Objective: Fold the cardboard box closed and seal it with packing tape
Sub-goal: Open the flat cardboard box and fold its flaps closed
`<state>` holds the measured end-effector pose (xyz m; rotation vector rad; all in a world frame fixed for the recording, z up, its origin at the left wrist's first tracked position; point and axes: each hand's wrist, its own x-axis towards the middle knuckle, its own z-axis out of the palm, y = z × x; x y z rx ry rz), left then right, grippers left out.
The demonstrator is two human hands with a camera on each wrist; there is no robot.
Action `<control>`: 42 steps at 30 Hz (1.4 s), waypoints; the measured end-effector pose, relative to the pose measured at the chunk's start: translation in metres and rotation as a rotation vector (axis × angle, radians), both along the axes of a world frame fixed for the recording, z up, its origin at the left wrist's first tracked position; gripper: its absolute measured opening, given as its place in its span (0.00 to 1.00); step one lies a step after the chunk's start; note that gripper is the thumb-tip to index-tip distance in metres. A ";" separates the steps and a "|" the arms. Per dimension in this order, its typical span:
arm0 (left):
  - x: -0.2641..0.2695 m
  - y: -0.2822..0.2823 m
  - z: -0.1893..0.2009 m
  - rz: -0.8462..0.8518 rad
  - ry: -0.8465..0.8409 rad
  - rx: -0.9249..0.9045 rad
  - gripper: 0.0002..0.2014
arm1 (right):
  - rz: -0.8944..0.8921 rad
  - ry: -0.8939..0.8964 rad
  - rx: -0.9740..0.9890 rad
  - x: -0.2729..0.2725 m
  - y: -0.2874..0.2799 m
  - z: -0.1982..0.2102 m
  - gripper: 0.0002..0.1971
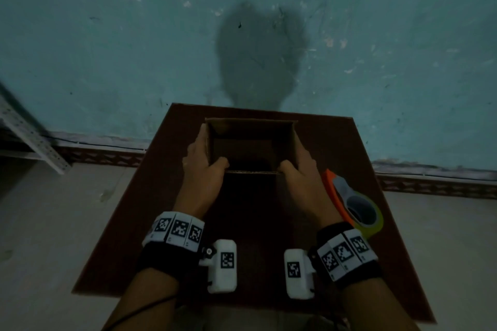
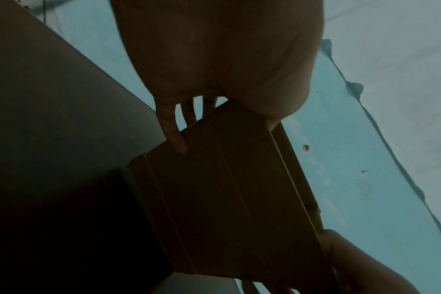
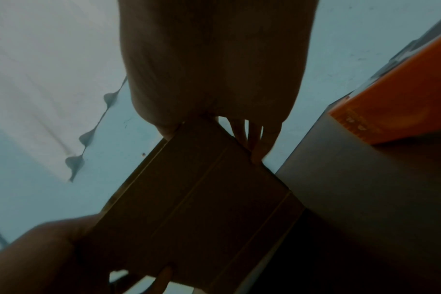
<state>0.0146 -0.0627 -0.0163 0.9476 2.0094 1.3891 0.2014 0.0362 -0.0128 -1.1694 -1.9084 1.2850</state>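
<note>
1. While the cardboard box [image 1: 251, 146] stands on the dark counter [image 1: 349, 142] with its top wide open and its inside in view, the task looks barely begun: no top flap is folded over the opening, and no tape shows on it.
2. Left to do, as I judge it: fold the flaps shut, then seal the seam.
3. Just beside the right wrist, the tape dispenser [image 1: 352, 203], orange with a yellowish roll, lies untouched on the counter.
4. At the box's left wall, the left hand [image 1: 204, 161] grasps it, thumb hooked over the near edge into the opening, fingers [image 2: 175, 137] flat along the outer side.
5. In mirror pose, the right hand [image 1: 301, 169] grasps the right wall, thumb inside, fingers [image 3: 261, 147] down the outside.
6. Both forearms reach straight forward, wrists level, palms facing each other across the box.
</note>
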 end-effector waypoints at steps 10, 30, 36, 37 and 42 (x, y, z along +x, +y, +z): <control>0.012 -0.007 0.009 -0.036 0.003 0.153 0.23 | -0.069 0.078 0.082 0.006 -0.012 0.004 0.37; 0.020 -0.008 0.030 0.115 -0.257 0.278 0.13 | -0.079 0.082 0.273 0.008 -0.020 0.011 0.22; 0.017 -0.009 0.032 0.063 -0.310 0.337 0.04 | -0.083 0.009 0.334 0.010 -0.016 0.005 0.24; 0.017 -0.009 0.032 0.058 -0.309 0.354 0.03 | -0.092 0.016 0.331 0.009 -0.015 0.003 0.24; 0.012 -0.009 0.025 0.055 -0.271 0.374 0.08 | -0.088 0.033 0.378 0.007 -0.017 -0.001 0.25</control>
